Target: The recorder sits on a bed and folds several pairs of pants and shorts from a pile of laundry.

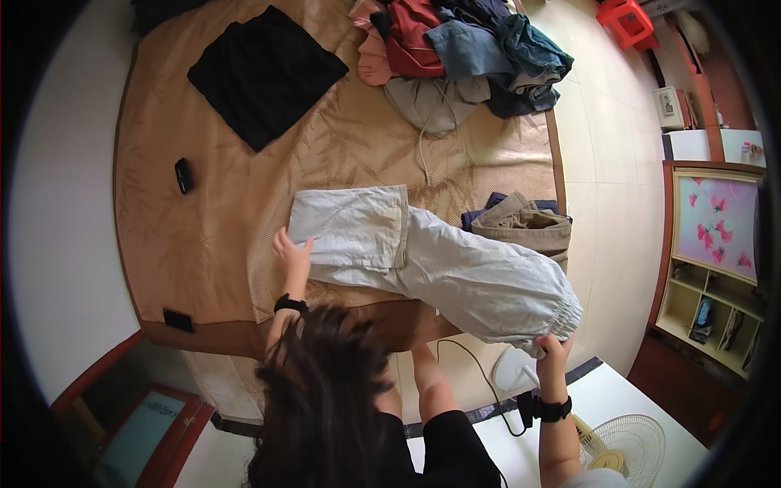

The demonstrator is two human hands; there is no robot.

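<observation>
A pair of light grey trousers [488, 268] lies across the bed, with the leg end folded back over itself at the left. My right hand [554, 349] grips the gathered elastic waistband, which is held out past the bed's near edge. At the other end, my left hand [294, 255] is against the left edge of the folded leg [348, 226], fingers apart. Behind the waist part sit folded khaki trousers [525, 229], partly covered by the grey pair, with dark folded clothing [495, 200] beside them.
A folded black garment [265, 76] and a heap of mixed clothes [464, 55] lie farther back on the woven bed mat [366, 134]. A small black object [183, 175] and a dark phone-like slab [178, 320] rest at the left. An electric fan [622, 448] stands at lower right.
</observation>
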